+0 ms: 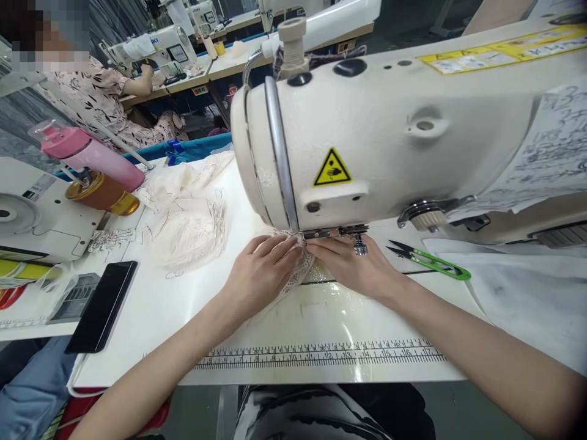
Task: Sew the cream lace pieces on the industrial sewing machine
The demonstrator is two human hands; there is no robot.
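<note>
My left hand (263,272) rests on the machine bed with its fingers together, closed on a piece of pale lace fabric (301,269). From the other side my right hand (355,264) holds the same lace near the needle area, its fingertips partly behind the metal fittings. The sewing machine head (367,140) leans over both hands and hides the needle and presser foot. Green thread snips (443,266) lie to the right of my right hand, their dark blades pointing towards it.
A pile of cream lace pieces (192,229) lies left of my hands. Beyond it are a black phone (103,305), an amber jar (103,192) and a pink bottle (92,153). A printed ruler (316,355) runs along the front edge. Another person (101,98) sits at a machine behind.
</note>
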